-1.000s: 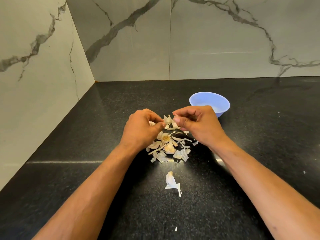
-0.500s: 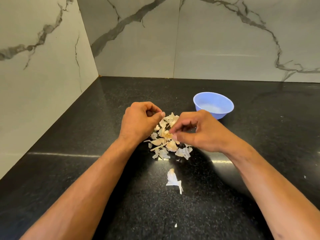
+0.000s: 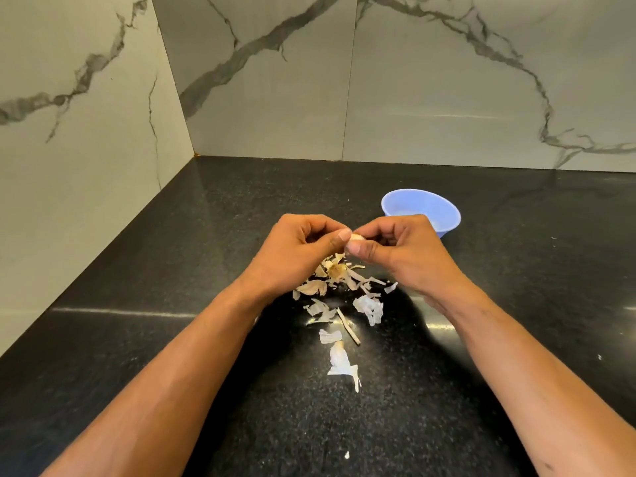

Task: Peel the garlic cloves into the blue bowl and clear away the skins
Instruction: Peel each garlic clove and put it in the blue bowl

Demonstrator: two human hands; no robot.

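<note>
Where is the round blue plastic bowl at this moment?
In the head view the round blue plastic bowl stands on the black speckled stone counter, right of centre, just behind the right hand.

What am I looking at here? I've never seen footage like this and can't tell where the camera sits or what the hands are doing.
No machine here: a person wears one wide-angle camera on the head, looking forward and down, so both forearms reach in from the bottom of the picture. The left hand and the right hand meet above a black countertop and together pinch a small pale garlic clove, apparently peeling it. Under and in front of the hands lies a scatter of papery garlic skins, with one larger skin nearer the camera. Behind the right hand stands the blue bowl; what it holds is too faint to tell. Marble-patterned walls form the corner behind.
</note>
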